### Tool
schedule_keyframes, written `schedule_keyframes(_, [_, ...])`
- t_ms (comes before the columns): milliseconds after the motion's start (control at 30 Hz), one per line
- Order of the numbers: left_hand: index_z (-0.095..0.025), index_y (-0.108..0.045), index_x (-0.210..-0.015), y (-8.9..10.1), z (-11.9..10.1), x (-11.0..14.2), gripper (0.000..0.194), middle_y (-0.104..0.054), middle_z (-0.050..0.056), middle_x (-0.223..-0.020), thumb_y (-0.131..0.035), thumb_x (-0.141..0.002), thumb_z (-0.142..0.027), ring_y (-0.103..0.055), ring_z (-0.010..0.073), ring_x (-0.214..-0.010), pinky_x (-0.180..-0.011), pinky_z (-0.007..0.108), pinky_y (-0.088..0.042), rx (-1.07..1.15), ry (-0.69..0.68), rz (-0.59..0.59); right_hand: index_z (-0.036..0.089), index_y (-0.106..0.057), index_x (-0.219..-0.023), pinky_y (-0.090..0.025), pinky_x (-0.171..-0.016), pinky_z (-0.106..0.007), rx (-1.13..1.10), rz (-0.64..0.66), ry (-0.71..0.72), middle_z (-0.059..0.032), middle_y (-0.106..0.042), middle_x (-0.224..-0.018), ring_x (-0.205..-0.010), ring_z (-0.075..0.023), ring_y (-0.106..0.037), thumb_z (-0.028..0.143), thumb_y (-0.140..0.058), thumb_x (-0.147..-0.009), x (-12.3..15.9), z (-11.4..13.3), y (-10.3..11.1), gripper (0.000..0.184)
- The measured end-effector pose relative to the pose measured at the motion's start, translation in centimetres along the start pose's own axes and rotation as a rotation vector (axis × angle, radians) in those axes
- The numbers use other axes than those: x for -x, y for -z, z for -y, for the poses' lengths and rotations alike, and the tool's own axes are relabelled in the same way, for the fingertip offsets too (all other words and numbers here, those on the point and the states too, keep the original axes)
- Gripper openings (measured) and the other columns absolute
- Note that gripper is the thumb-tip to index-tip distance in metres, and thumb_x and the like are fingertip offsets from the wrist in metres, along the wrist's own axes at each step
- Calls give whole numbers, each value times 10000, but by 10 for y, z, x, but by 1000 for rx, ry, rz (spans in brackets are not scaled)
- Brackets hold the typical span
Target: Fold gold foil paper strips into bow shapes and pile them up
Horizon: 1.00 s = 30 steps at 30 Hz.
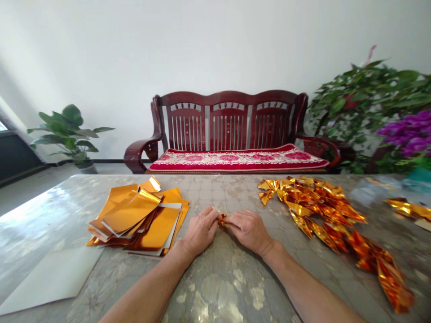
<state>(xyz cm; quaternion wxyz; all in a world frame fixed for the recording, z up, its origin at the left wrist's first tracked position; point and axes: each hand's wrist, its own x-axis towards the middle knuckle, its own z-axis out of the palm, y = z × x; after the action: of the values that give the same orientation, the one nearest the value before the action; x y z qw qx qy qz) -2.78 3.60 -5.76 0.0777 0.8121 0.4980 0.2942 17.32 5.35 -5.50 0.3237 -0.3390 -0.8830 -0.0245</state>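
Left hand [201, 231] and right hand [248, 231], grips clamped together on a small gold foil piece [222, 219] above the tabletop [215, 193], between stacked foil sheets [138, 220] and a folded foil heap [311, 206]; too hard a pinch could tear it.

Small gold foil piece [222, 220] pinched between left hand [201, 231] and right hand [249, 231]; stacked foil sheets [141, 220] at left, folded foil heap [323, 211] at right.
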Motion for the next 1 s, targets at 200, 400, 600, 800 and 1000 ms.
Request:
schedule_keyframes(200, [-219,-630,-922,2,-1,0,220,-609,15,-915,-421,-945,-155,-608,143,-878,-781,230,-448,21,-7,6,223,-734,-922,-409,-727,-258,3,-21,-2,-18,-718,-765,-747,-141,-644,293,-553,-976,0,-4,-2,202])
schedule_keyframes(400, [-238,-654,-997,3,3,-1,236,-626,17,-945,-420,-981,-208,-623,143,-895,-788,226,-452,-1,-28,30,222,-732,-903,-409,-720,-262,9,-20,-18,-12,-715,-756,-739,-144,-642,302,-558,-976,0,-6,-1,205])
schedule_keyframes(600, [-260,-657,-1047,8,10,-1,200,-631,6,-957,-469,-980,-261,-630,140,-882,-771,219,-453,-20,-42,39,240,-720,-1037,-421,-791,-269,-28,5,-38,-14,-758,-904,-835,-151,-676,299,-600,-956,2,-10,0,157])
schedule_keyframes(800, [-242,-653,-998,10,9,0,189,-625,6,-933,-465,-982,-252,-624,146,-867,-764,223,-441,-57,-66,26,248,-726,-1047,-387,-733,-274,13,41,5,-9,-743,-847,-771,-156,-653,327,-648,-925,3,-15,5,164])
schedule_keyframes(1000, [-226,-640,-908,8,14,-1,153,-631,0,-888,-497,-959,-209,-612,147,-825,-738,224,-422,-77,-76,19,229,-729,-1011,-367,-699,-273,12,-6,90,-17,-732,-808,-721,-147,-634,322,-604,-955,3,-19,4,166])
